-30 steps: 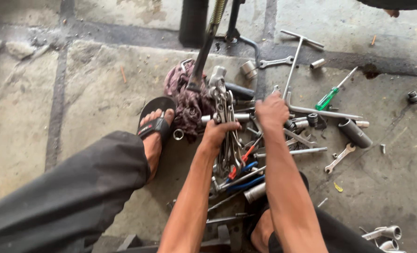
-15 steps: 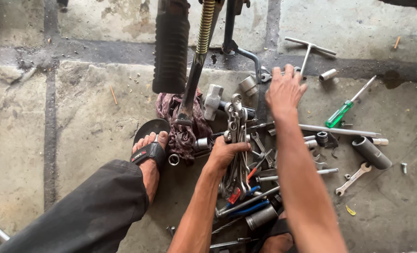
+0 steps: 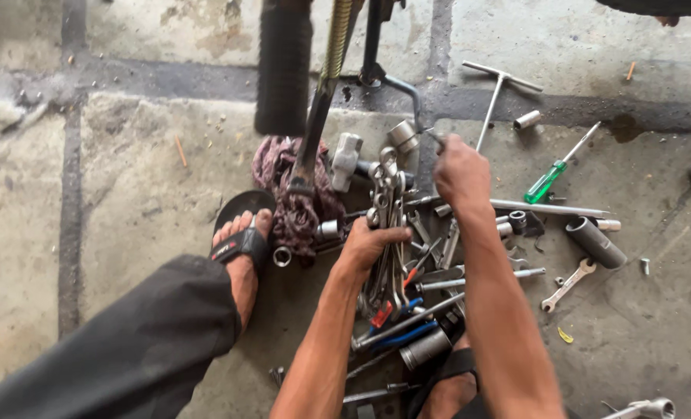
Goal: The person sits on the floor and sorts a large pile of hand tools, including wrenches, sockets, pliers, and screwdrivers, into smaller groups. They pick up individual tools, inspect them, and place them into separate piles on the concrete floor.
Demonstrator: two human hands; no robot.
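The concrete floor (image 3: 128, 178), split by dark joints, fills the view. A leg in dark trousers (image 3: 120, 357) stretches in from the lower left, its foot in a black sandal (image 3: 241, 244). At the top, a black rubber grip (image 3: 283, 66) and a sprung strut (image 3: 326, 85) come down to a reddish rag (image 3: 291, 190) lying just beside the foot.

Right of the rag lies a heap of tools (image 3: 415, 310): spanners, sockets and pliers with blue and red grips, piled between the person's forearms. The left hand (image 3: 370, 244) is curled shut around a bunch of spanners (image 3: 388, 209) in the middle of the heap, their ring ends pointing away from the person. The right hand (image 3: 460, 172) is closed, fingers pinched at the end of a thin bent rod (image 3: 404, 89) that runs up toward the strut; whether it truly grips the rod I cannot tell.

Scattered to the right, apart from the heap: a T-handle wrench (image 3: 501, 85), a long steel bar (image 3: 551, 208), a dark tube socket (image 3: 594, 242), a green screwdriver (image 3: 551, 178), a small spanner (image 3: 569, 283) and a short socket (image 3: 528, 119).
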